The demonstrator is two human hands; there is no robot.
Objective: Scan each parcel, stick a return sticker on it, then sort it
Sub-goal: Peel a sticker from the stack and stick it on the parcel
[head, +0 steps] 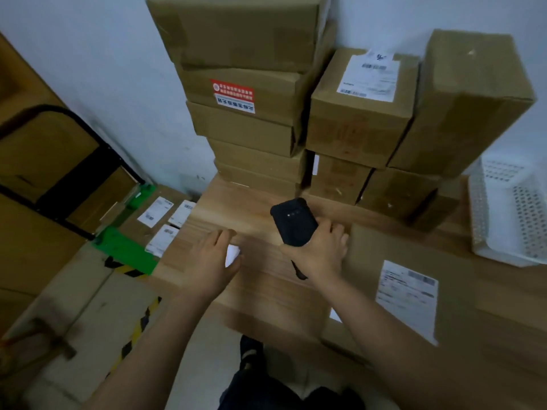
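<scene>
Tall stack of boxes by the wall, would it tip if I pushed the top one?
The tall stack likely tips easily: its boxes sit askew, upper ones seemingly overhanging lower ones. The labelled box beside it may brace that side.

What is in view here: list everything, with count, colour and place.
table: one, light wood, centre.
stacked parcels: about a dozen, brown, back of the table against the wall.
labelled parcel: one, brown with a white label, near right of the table.
basket: one, white, perforated, far right.
floor parcels: count unclear, brown with three white labels, left of the table.
white slip: one, at the left hand.
scanner: one, black, in the right hand.
left hand: over the table, at the slip.
right hand: grips the scanner.
</scene>
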